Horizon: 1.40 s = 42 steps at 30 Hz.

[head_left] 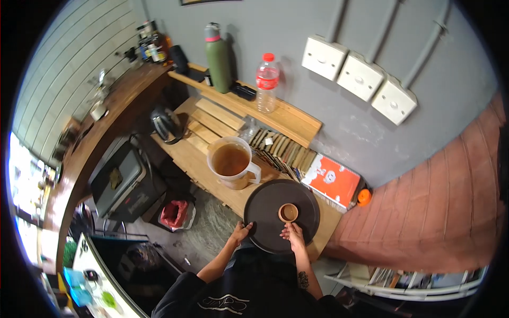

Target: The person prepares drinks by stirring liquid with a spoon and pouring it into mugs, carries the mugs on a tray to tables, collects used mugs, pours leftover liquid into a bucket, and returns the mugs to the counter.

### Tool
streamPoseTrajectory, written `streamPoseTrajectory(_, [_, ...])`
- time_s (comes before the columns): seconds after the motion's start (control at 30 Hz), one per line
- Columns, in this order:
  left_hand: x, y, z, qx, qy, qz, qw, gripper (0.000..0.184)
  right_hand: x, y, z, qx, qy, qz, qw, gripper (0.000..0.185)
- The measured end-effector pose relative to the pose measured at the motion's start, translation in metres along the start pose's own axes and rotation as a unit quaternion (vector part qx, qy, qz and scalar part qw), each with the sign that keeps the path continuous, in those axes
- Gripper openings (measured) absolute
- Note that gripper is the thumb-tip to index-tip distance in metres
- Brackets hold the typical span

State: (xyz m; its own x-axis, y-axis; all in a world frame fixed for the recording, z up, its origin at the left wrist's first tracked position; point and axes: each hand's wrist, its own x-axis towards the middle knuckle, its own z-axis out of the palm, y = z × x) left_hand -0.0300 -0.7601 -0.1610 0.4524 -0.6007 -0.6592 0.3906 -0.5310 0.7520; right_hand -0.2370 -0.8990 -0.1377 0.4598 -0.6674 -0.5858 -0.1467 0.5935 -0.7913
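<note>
A round dark tray lies at the near right end of the wooden table, partly over its front edge. At the tray's left rim is my left hand, closed with the thumb on top; the fingers beneath are partly hidden. My right hand pinches the near side of a small brown cup over the right part of the tray. Whether the cup rests on the tray or hangs just above it, I cannot tell. Behind the tray stands a clear plastic pitcher of brown liquid, its handle toward the right.
A row of small packets and a red-and-white notebook lie behind the tray. A green flask and plastic bottle stand on the ledge. A kettle is far left, a lined bin below.
</note>
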Motion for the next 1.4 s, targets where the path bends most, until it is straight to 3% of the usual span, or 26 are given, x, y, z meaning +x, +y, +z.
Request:
streamPoseTrajectory(0.07, [-0.006, -0.019, -0.002, -0.01, 0.018, 0.003, 1.0, 0.065, 0.008, -0.004, -0.004, -0.023, -0.024, 0.009, 0.999, 0.028])
streamPoseTrajectory(0.1, [-0.01, -0.026, -0.008, -0.002, 0.021, 0.0, 1.0, 0.06, 0.006, -0.005, -0.001, 0.007, 0.016, -0.002, 1.0, 0.025])
streamPoseTrajectory(0.2, [-0.061, -0.018, -0.012, -0.09, 0.045, 0.019, 0.995, 0.045, 0.007, 0.0, 0.016, 0.037, 0.083, -0.033, 0.995, 0.019])
streamPoseTrajectory(0.27, [-0.091, -0.03, -0.018, -0.149, 0.095, 0.026, 0.984, 0.038, 0.0, -0.001, 0.032, 0.058, 0.06, -0.02, 0.996, 0.021])
streamPoseTrajectory(0.47, [-0.169, -0.065, -0.045, -0.237, 0.216, 0.084, 0.944, 0.038, -0.022, 0.008, 0.102, -0.017, -0.113, 0.033, 0.993, 0.023])
streamPoseTrajectory(0.53, [-0.2, -0.078, -0.052, -0.274, 0.26, 0.118, 0.918, 0.038, -0.043, 0.006, 0.139, -0.09, -0.242, 0.025, 0.966, 0.023])
streamPoseTrajectory(0.6, [-0.23, -0.086, -0.062, -0.302, 0.299, 0.159, 0.891, 0.039, -0.073, 0.004, 0.177, -0.123, -0.31, 0.038, 0.942, 0.022])
streamPoseTrajectory(0.7, [-0.284, -0.099, -0.076, -0.314, 0.349, 0.204, 0.859, 0.04, -0.12, 0.017, 0.228, -0.214, -0.473, 0.006, 0.855, 0.023])
streamPoseTrajectory(0.93, [-0.414, -0.162, -0.113, -0.32, 0.476, 0.264, 0.776, 0.058, -0.253, 0.086, 0.318, -0.289, -0.689, 0.031, 0.664, 0.024])
streamPoseTrajectory(1.1, [-0.504, -0.22, -0.149, -0.294, 0.56, 0.272, 0.725, 0.079, -0.353, 0.161, 0.358, -0.31, -0.739, 0.084, 0.592, 0.025])
streamPoseTrajectory(1.23, [-0.548, -0.274, -0.157, -0.269, 0.642, 0.242, 0.676, 0.083, -0.413, 0.204, 0.387, -0.341, -0.789, 0.097, 0.502, 0.024])
streamPoseTrajectory(1.4, [-0.592, -0.308, -0.143, -0.344, 0.687, 0.195, 0.61, 0.085, -0.464, 0.251, 0.402, -0.407, -0.813, 0.117, 0.4, 0.024])
